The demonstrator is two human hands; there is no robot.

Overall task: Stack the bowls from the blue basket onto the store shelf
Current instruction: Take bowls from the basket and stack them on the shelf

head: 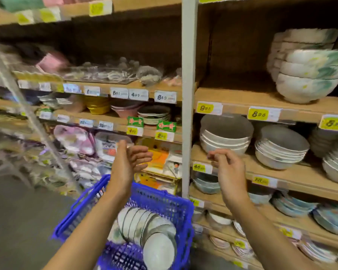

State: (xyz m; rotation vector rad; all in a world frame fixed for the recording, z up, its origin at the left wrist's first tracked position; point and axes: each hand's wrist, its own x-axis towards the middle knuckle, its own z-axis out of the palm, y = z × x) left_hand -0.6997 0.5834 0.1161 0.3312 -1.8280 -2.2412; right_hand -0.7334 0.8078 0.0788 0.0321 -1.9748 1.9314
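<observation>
The left hand [128, 162] hangs released, fingers straight, above the blue basket [164, 193], where the bowls [144, 227] lie nested on their sides. The right hand [229, 170], loosely curled and grasping nothing, hovers before the shelf [293, 172] bearing stacked white bowls [224, 137].

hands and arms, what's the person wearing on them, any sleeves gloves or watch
Nothing worn shows. The left hand and right hand are gloveless, and both forearms are uncovered to the frame edge: no sleeves, watch or bracelet. Too blurred to rule out a thin ring.
</observation>
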